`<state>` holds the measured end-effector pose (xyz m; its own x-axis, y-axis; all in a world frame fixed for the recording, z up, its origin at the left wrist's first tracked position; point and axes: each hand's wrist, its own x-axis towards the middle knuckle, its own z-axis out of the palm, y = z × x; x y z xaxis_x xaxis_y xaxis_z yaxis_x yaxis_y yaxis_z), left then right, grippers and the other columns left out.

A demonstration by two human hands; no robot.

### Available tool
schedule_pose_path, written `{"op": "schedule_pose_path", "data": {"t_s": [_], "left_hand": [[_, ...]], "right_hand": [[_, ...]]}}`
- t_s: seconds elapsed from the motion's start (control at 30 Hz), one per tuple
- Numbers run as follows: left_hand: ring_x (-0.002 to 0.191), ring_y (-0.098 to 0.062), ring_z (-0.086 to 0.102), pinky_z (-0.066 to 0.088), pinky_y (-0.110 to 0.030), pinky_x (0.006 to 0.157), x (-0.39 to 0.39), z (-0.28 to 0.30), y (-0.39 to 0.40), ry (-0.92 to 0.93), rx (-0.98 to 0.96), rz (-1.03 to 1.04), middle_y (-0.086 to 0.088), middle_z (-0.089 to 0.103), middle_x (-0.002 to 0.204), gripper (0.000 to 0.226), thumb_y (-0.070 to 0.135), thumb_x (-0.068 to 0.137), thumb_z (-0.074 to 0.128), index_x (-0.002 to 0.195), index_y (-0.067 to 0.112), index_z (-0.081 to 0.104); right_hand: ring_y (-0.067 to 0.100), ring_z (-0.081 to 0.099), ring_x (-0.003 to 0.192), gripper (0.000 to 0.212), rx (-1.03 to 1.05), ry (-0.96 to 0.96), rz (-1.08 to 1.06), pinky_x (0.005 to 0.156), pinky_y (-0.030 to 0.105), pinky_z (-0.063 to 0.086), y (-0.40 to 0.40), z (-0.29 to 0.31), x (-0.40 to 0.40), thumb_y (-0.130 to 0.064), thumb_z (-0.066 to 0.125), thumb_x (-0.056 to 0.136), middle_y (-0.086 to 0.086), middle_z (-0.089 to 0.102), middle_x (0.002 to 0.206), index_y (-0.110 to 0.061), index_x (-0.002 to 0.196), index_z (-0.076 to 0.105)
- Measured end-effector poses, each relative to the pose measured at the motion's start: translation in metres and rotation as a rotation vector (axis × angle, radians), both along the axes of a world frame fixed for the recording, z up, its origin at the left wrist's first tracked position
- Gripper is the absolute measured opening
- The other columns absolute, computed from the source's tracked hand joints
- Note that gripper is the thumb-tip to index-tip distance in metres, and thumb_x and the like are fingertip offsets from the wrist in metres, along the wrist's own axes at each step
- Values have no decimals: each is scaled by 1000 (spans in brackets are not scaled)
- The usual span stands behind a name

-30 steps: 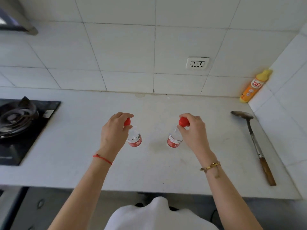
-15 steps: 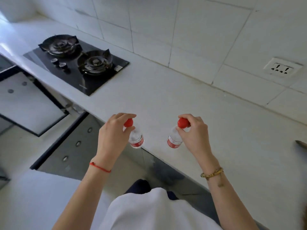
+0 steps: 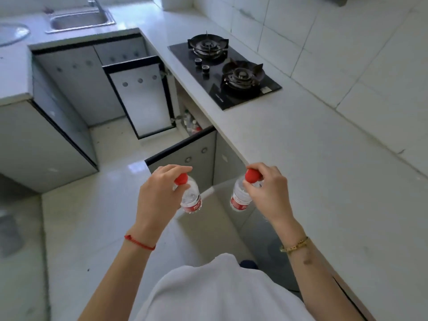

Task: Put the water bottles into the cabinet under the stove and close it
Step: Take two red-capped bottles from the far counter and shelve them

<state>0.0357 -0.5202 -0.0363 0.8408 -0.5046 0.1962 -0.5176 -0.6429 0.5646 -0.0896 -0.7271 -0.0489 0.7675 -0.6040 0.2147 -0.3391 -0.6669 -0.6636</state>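
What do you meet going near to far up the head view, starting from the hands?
The two water bottles, one in the left hand, one in the right hand → open cabinet doors under the stove → gas stove → sink.

Left hand [image 3: 159,193] pinches red cap of left water bottle [image 3: 191,201], right hand [image 3: 266,189] pinches cap of right water bottle [image 3: 239,200]; both hang over the floor beside countertop [image 3: 312,158]. Stove [image 3: 224,72] ahead; cabinet door [image 3: 141,98] under it open, bottles inside.
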Motion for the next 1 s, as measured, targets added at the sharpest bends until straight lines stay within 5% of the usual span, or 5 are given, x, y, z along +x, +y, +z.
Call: {"op": "schedule_pose_path", "data": {"t_s": [0.23,0.43,0.53,0.7,1.0], "left_hand": [[89,-16,65,57,-35,79,33,3,132,39,34,64,9,69,112,37,18,81,75,114,33,68],[91,-16,65,57,-33,78,65,1,226,44,69,159,7,69,113,38,17,81,75,116,31,69],[94,-16,65,57,-34,80,85,1,261,72,60,219,7,69,111,39,14,80,75,115,30,69],[100,-16,65,57,-35,85,129,-2,300,81,53,293,8,70,113,40,14,79,76,116,29,70],[101,-16,64,56,-39,86,262,-8,312,86,-8,309,7,71,111,38,8,77,75,112,25,72]], "right_hand": [[11,57,89,35,96,42,80,76,5,36,117,-14,62,-14,74,80,3,59,103,-23,111,65],[16,59,89,34,145,40,147,86,27,50,210,-18,117,-14,74,79,7,60,101,-21,111,66],[16,58,90,34,130,60,204,85,25,48,241,-21,149,-15,75,79,6,61,102,-21,112,66],[15,57,87,33,126,71,280,81,19,39,276,-27,208,-14,75,79,5,60,97,-19,110,67],[11,57,87,34,110,61,341,83,18,44,289,-40,343,-14,76,79,1,60,97,-21,110,65]]}}
